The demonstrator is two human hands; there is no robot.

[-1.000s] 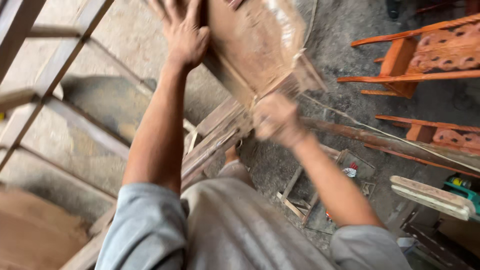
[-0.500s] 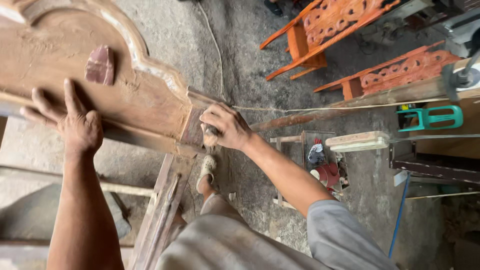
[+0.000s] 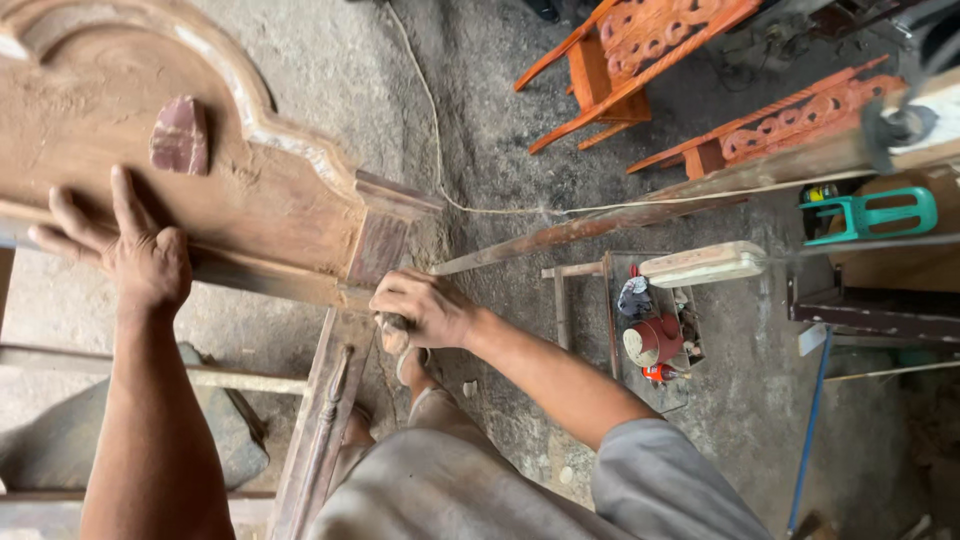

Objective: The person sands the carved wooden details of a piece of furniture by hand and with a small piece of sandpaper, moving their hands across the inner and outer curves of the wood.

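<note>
A large carved wooden panel point(image 3: 250, 190) with a curved moulded top lies across the upper left. My left hand point(image 3: 125, 250) rests flat on its lower part, fingers spread. A reddish-brown block point(image 3: 180, 135) sits on the panel just above that hand. My right hand point(image 3: 425, 310) is closed around the panel's lower right corner post, where a small object shows under the fingers; what it is I cannot tell. My sandalled foot point(image 3: 410, 365) stands right below that hand.
Wooden rails point(image 3: 320, 430) run beneath the panel. Orange carved chair frames point(image 3: 640, 60) stand at the upper right. A long board point(image 3: 590, 225) and a cord point(image 3: 430, 130) cross the dusty floor. A box with a red container point(image 3: 655, 340) and a turquoise stool point(image 3: 870, 215) sit to the right.
A second ago the panel was lifted up in front of me; now it lies flat. Over the last half second both hands stay almost in place.
</note>
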